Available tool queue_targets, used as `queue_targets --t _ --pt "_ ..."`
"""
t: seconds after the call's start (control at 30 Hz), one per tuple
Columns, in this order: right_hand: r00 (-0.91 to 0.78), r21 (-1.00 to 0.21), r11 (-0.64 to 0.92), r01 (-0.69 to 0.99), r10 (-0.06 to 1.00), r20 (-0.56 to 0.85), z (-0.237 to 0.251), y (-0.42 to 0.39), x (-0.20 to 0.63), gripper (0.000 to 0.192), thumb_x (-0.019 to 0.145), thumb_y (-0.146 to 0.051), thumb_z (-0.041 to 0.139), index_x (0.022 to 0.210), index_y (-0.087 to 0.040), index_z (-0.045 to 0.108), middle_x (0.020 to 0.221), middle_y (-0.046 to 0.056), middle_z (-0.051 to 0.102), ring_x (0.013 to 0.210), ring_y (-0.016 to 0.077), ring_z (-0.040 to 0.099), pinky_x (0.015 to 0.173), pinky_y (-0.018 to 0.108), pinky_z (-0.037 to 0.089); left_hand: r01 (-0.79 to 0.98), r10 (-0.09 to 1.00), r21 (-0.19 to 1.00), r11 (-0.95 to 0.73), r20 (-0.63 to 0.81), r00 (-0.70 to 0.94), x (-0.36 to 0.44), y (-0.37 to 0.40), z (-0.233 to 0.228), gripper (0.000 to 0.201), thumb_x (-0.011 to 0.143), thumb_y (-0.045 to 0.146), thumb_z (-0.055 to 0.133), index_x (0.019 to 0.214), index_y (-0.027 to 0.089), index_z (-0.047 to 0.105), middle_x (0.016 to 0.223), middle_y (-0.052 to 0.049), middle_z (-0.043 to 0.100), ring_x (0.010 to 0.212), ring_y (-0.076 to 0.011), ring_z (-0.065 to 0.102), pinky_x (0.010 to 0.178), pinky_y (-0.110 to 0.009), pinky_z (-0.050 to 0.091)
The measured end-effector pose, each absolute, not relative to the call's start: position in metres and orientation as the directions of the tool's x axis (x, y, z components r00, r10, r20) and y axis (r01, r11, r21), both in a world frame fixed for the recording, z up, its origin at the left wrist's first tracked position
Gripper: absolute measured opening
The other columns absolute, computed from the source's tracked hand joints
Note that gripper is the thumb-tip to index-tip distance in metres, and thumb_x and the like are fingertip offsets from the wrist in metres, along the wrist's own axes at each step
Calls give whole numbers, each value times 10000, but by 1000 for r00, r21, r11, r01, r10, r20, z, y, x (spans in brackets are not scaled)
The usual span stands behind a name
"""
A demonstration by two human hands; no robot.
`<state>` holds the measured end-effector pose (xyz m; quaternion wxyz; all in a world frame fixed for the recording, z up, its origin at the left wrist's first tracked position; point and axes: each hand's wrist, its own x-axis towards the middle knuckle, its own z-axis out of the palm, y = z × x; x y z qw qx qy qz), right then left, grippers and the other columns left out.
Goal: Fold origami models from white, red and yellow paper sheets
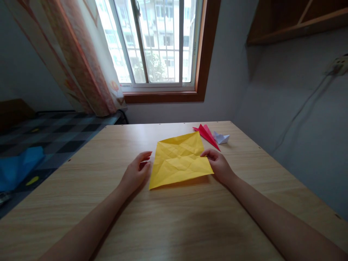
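A creased sheet of yellow paper [181,159] lies unfolded over the table in front of me, its right side a little raised. My right hand [219,165] pinches the paper's right edge, thumb on top and the other fingers partly hidden beneath. Just left of the sheet, my left hand [137,168] rests by the tabletop with its fingers loosely curved and apart, holding nothing. A small gap shows between its fingertips and the paper's left edge. Fold lines cross the whole sheet.
Beyond the sheet at the right lie a red folded paper plane [208,136] and a small white paper boat [221,137]. The wooden table [174,224] has its far edge below the window [163,43]. A checkered bed [67,127] with a blue item [20,166] stands left.
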<state>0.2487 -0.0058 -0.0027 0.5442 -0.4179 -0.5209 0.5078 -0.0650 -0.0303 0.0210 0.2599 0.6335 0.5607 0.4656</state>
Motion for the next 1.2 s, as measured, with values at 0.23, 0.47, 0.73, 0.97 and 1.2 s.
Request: queue_targets --t 0.23,0.47,0.73,0.97,1.2 --pt "-53 -939 28 -342 997 49 10 -11 248 307 566 -300 822 788 -218 624 764 16 729 692 212 700 651 334 565 230 980 956 -181 155 126 -55 -41 18 777 781 505 674 1455 241 395 1294 -136 638 1089 -257 664 914 -406 546" --pt "-82 -920 -41 -391 997 -10 13 -12 249 360 497 -263 870 767 -209 639 742 6 740 626 189 685 560 279 531 142 969 978 -150 117 217 -49 -47 22 423 783 425 720 1116 197 592 1033 -90 716 937 -231 687 787 -337 564" --pt "-118 -917 -63 -393 993 -18 14 -15 247 344 527 -303 902 741 -207 650 758 -2 738 629 162 672 564 252 526 92 973 987 -132 111 203 -46 -49 22 449 680 292 805 1088 206 637 1079 -78 695 990 -248 681 834 -377 587" --pt "-181 -921 -81 -382 983 -11 13 -16 246 370 539 -304 906 821 -222 682 833 7 745 681 175 689 600 273 544 137 983 976 -169 157 97 -45 -49 30 341 618 356 847 928 224 792 1193 -104 660 1048 -295 663 848 -385 598" --pt "-223 -934 -102 -343 974 -25 9 -14 245 390 507 -287 916 842 -229 725 880 29 760 749 208 704 717 340 561 199 975 954 -223 221 32 -49 -53 40 403 564 407 865 912 211 808 1124 -121 712 1004 -315 682 879 -397 569"
